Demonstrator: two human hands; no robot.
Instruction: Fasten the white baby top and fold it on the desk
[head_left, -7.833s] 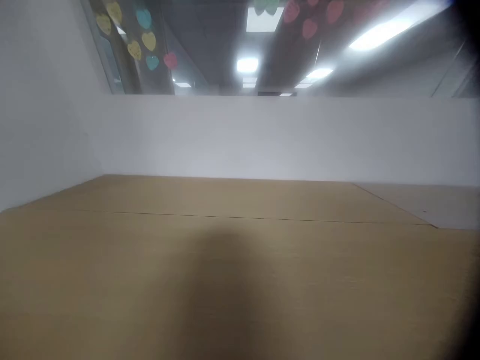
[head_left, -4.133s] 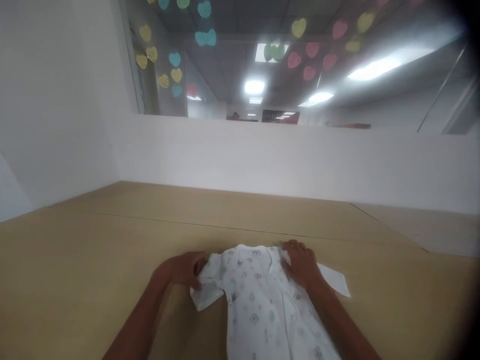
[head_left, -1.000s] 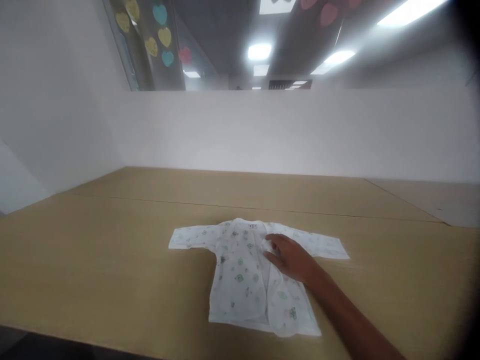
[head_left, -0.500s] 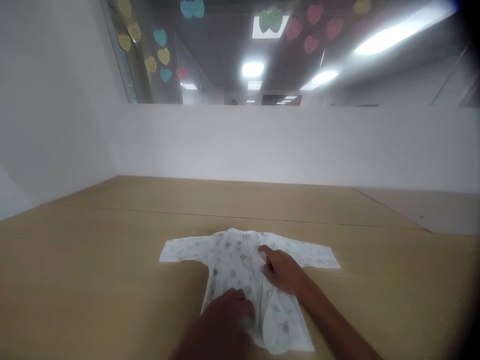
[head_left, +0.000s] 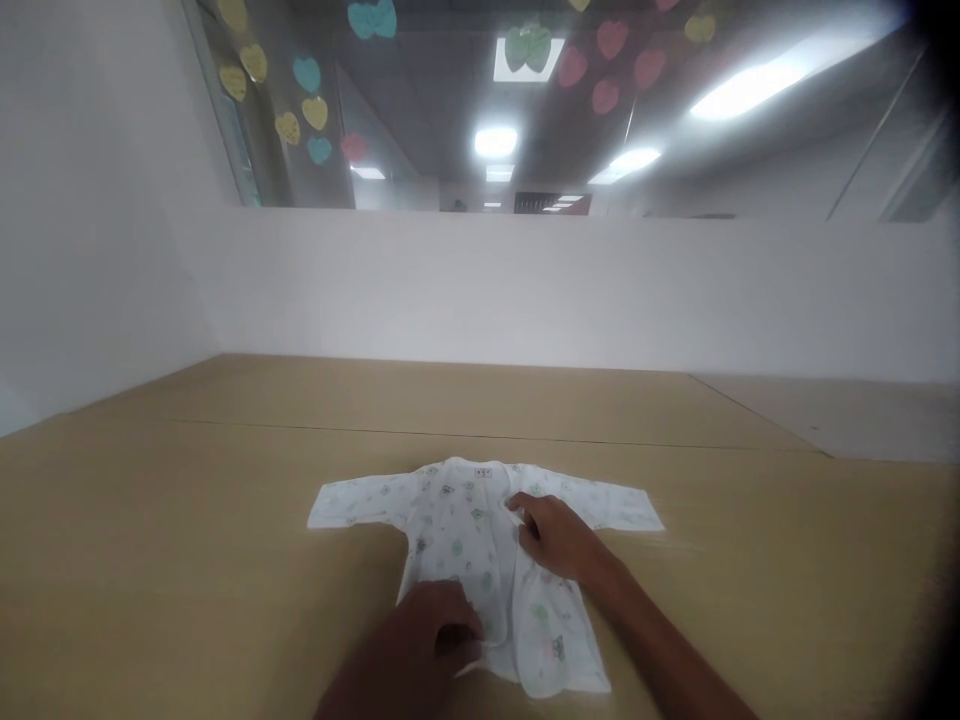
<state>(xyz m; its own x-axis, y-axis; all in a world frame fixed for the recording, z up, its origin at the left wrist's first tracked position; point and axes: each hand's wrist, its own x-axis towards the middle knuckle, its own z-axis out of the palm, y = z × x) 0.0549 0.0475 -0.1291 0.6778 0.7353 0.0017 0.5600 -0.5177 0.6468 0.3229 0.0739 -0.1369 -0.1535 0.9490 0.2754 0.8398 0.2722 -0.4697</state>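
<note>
A white baby shirt (head_left: 465, 525) with small green and grey prints lies spread on the table, sleeves out to both sides and its front overlapping. A small printed label shows inside the neckline. My right hand (head_left: 559, 535) pinches the front edge of the right panel, just below the neck. Low on the shirt's left side, my left hand (head_left: 431, 640) is curled, thumb and fingers closed at the lower part of the left panel. Its fingertips partly hide the fabric there. The rounded lower corner of the right panel hangs down near the hem.
The wooden tabletop (head_left: 187, 540) has a thin seam running across it behind the shirt. A white wall (head_left: 450, 290) rises at the back, with a window above bearing coloured heart-shaped notes (head_left: 315, 112). A grey surface (head_left: 862, 415) adjoins at the far right.
My left hand has shifted slightly left, and more of the left panel's lower edge shows. The right hand keeps its pinch near the neck. The whole view has shifted a little.
</note>
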